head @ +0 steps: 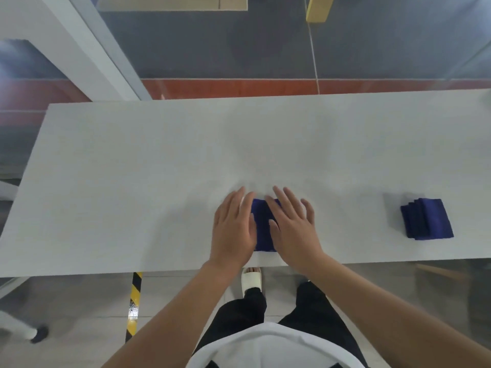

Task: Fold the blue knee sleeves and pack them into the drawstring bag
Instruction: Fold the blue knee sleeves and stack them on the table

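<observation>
Pressing a folded blue knee sleeve (261, 224) flat near the table's (132, 168) front edge.

Left hand (233, 227) and right hand (293, 229) are lying spread, palms down, flanking and overlapping the sleeve, gripping nothing. A folded stack (427, 219) is sitting well apart to the right, looking done. No drawstring bag is showing in view, so I'd judge folding nearly finished and packing all left.

both hands, left hand (233, 229) and right hand (293, 229), press flat on a blue knee sleeve (261, 224) on the table (132, 181).
</observation>
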Motion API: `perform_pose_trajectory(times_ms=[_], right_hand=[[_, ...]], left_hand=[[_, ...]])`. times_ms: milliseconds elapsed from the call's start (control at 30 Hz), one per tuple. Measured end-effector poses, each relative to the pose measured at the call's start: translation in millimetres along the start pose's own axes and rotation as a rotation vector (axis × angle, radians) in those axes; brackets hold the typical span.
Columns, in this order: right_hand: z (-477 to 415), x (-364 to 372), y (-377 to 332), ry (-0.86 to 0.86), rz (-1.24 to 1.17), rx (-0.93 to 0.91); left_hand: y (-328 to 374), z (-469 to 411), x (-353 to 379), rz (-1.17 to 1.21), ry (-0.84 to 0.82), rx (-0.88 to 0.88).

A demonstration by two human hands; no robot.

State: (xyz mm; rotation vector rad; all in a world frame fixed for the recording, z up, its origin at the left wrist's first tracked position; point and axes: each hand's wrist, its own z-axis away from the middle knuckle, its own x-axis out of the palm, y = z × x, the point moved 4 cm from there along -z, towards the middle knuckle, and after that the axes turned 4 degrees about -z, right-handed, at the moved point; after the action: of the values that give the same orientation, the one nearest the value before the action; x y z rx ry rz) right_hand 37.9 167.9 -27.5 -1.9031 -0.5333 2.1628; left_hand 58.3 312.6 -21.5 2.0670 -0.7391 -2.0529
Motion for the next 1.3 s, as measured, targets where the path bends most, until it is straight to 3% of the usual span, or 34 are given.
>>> perform_pose_trajectory(times_ms=[167,633,733,800,900,967,1300], right_hand=[[4.8,30.6,21.6,-0.205,0.173,0.03],[2.2,41.3,29.1,-0.258,0.003,0.067],[7.4,25.5,25.5,-0.199,-0.202,0.129],[14.3,12.9,29.0,-0.077,-0.482,0.289],[19.9,6.9,37.4,-0.033,-0.832,0.561],[20.1,7.5,42.6,-0.066,-0.977,0.67],[56.4,-46.6,121.1,-0.042,-1.003,0.734]], left_hand=[[-18.2,2.4,39.5,-0.237,-0.314,0.005],[-28.2,3.3,48.9,-0.089,-0.4,-0.104],[-20.0,6.4,30.8,0.236,-0.328,-0.26],[-21.2,11.3,19.9,0.507,-0.194,-0.456],[-16.8,17.8,16.4,0.775,-0.219,-0.735],[-6.9,16.8,17.2,0.798,-0.24,-0.748],[100.1,-7.5,56.7,0.78,-0.375,-0.605]])
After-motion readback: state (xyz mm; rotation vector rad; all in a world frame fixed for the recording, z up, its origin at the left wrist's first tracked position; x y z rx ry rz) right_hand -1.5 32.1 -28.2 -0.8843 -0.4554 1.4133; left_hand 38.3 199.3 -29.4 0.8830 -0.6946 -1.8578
